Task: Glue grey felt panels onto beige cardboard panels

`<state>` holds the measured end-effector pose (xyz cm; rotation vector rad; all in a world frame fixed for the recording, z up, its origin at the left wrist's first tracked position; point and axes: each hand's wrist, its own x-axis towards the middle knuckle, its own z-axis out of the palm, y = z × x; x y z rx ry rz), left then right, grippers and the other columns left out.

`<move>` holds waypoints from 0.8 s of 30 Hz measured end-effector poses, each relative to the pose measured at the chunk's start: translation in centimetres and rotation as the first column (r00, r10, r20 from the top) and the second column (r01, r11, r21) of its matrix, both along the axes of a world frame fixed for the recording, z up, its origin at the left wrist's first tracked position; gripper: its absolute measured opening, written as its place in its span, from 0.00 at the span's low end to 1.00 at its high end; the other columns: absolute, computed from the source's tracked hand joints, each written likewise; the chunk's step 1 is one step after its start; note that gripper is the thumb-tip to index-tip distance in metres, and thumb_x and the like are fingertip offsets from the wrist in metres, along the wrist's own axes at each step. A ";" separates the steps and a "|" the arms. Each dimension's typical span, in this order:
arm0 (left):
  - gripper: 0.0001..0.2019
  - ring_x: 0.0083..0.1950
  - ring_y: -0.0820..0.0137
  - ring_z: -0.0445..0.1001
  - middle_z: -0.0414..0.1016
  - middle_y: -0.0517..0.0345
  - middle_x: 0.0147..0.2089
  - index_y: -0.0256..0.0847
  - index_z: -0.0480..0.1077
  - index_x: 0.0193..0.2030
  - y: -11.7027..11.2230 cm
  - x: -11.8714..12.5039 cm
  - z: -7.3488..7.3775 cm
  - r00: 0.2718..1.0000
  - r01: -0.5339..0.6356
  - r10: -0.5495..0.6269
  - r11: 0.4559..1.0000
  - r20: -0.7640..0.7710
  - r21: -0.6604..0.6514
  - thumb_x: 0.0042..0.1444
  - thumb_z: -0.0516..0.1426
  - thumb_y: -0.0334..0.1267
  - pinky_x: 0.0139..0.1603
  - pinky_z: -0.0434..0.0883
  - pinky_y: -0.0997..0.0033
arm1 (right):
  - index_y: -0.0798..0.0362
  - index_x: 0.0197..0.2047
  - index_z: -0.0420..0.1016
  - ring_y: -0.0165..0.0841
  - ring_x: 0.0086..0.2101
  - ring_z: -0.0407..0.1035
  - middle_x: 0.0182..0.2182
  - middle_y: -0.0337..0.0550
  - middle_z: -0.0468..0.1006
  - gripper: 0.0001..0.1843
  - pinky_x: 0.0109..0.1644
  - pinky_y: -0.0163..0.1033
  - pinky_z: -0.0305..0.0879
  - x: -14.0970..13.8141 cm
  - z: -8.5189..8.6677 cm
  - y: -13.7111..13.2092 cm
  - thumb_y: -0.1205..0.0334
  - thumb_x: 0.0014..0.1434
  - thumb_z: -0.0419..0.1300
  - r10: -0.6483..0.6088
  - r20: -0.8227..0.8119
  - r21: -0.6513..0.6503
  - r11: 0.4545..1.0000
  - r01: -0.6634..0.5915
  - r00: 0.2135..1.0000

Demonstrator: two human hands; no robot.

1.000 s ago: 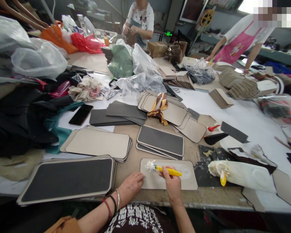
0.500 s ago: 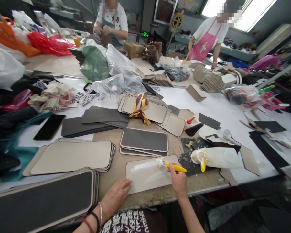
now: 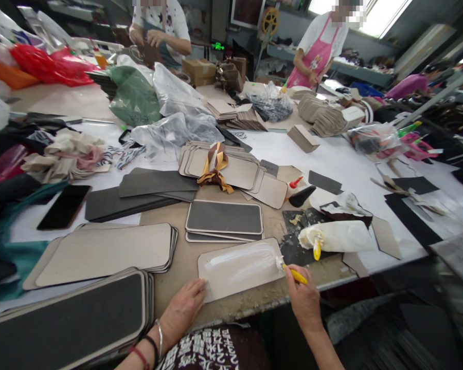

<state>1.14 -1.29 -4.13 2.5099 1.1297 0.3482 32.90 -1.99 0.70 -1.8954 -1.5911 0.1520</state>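
A beige rounded panel (image 3: 231, 280) lies flat near the table's front edge, with white glue streaked over its upper part. My left hand (image 3: 188, 304) rests on the panel's left end, fingers stretched out. In my right hand (image 3: 304, 293) is a glue brush (image 3: 298, 275) with a yellow handle; its white-caked bristles are at the panel's right end. Just behind lies a small stack of dark-faced panels with beige borders (image 3: 224, 218). To the right, a white plastic bottle (image 3: 343, 236) lies on its side with glue at its opening and another yellow-handled brush (image 3: 317, 250) in it.
Beige panels (image 3: 108, 254) and larger dark-faced panels (image 3: 61, 321) are stacked at left. A phone (image 3: 64, 207) and dark sheets (image 3: 154, 184) lie farther back. A ribbon-tied panel bundle (image 3: 239, 169) sits mid-table. Two people work across the table near plastic bags (image 3: 135, 95).
My right hand has moved the brush right, to the panel's right end, and more white glue covers the panel. My left hand stays on its left end. The whole view has shifted slightly.
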 end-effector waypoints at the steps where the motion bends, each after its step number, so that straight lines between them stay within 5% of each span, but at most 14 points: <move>1: 0.12 0.48 0.66 0.70 0.71 0.52 0.46 0.40 0.68 0.42 0.0 0.0 0.1 1.000 -0.010 0.010 1.000 0.006 -0.011 0.54 0.50 0.25 0.50 0.71 0.65 | 0.52 0.35 0.69 0.38 0.35 0.68 0.31 0.47 0.73 0.17 0.41 0.45 0.67 -1.1 0.1 -0.5 0.50 0.61 0.47 0.035 0.006 -0.004 0.999 -0.035 0.999; 11: 0.06 0.44 0.66 0.69 0.70 0.53 0.39 0.36 0.68 0.36 0.0 0.2 0.3 0.999 -0.045 0.047 0.989 0.008 -0.143 0.55 0.52 0.26 0.48 0.71 0.64 | 0.49 0.37 0.70 0.34 0.33 0.70 0.31 0.42 0.72 0.08 0.38 0.39 0.69 -14.4 0.2 -3.6 0.62 0.61 0.50 0.199 -0.230 -0.062 0.974 -0.218 0.953; 18: 0.11 0.50 0.69 0.66 0.69 0.52 0.48 0.36 0.66 0.46 -0.1 -0.6 0.0 0.988 0.024 -0.004 0.991 0.153 -0.128 0.58 0.48 0.25 0.53 0.68 0.67 | 0.52 0.34 0.71 0.37 0.32 0.71 0.30 0.44 0.74 0.13 0.37 0.40 0.68 -15.2 -1.1 -3.6 0.52 0.58 0.52 -0.040 -0.495 -0.258 0.961 -0.103 0.868; 24: 0.06 0.41 0.67 0.67 0.70 0.52 0.39 0.35 0.68 0.34 -0.2 -0.8 -0.1 0.999 0.001 0.004 0.992 0.042 -0.124 0.57 0.50 0.28 0.44 0.71 0.67 | 0.53 0.34 0.71 0.39 0.33 0.71 0.31 0.46 0.74 0.16 0.39 0.43 0.67 -14.7 -1.1 -2.7 0.48 0.56 0.53 -0.102 -0.493 -0.248 0.968 -0.027 0.864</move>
